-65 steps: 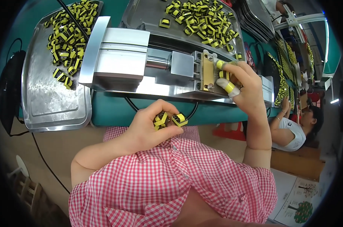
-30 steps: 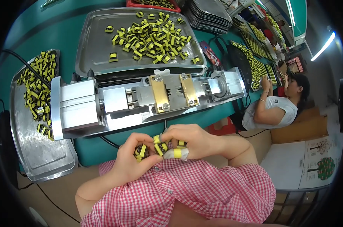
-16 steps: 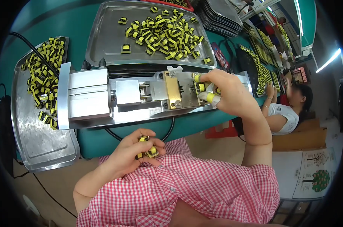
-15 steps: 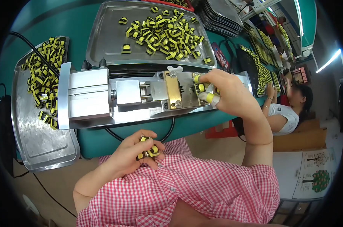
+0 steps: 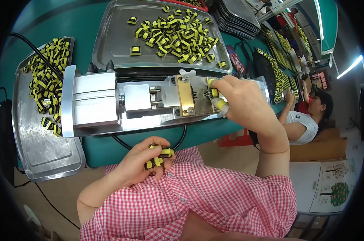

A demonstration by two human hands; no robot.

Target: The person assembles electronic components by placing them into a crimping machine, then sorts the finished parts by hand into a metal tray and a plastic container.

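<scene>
My left hand [image 5: 143, 160] is curled in front of my checked shirt, holding several small yellow-and-black transformers [image 5: 158, 160]. My right hand [image 5: 246, 102] reaches to the right part of a metal bench fixture [image 5: 139, 97], its thumb and finger pinched around a transformer [image 5: 211, 93]. That piece sits by the dark pins to the right of the fixture's brass-coloured plate [image 5: 185, 95]. White and yellow wrapping covers the tips of my right thumb and finger. The fingers partly hide the piece, and whether it touches the fixture I cannot tell.
Behind the fixture lies a metal tray [image 5: 109, 48] with a heap of transformers; another tray [image 5: 49, 156] holds more at the left. Stacked trays [image 5: 240, 20] stand at the back. Black cables [image 5: 33, 50] cross the green table. A co-worker [image 5: 304, 120] sits at the right.
The transformers in my left hand have turned and shifted among the fingers. My right hand stays at the fixture with its piece, its fingers slightly moved.
</scene>
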